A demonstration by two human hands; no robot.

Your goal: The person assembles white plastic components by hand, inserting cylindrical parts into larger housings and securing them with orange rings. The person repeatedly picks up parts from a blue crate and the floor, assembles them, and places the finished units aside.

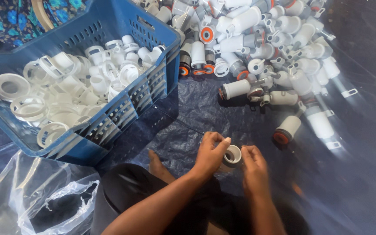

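Both hands meet on white fitting (232, 156): left hand (209, 154) fingers clasp it, right hand (253, 167) fingers pinch rim.

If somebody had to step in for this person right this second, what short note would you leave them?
Left hand: gripping a small white plastic fitting from its left side.
Right hand: fingertips at the same fitting, opposite side.
Blue crate at left: full of white plastic rings.
Pile of white parts with orange seals: on the dark sheet ahead, one lying apart nearer the hands.
Done: hard to tell how many.
Left: the piece in hand is unfinished; the crate is full.
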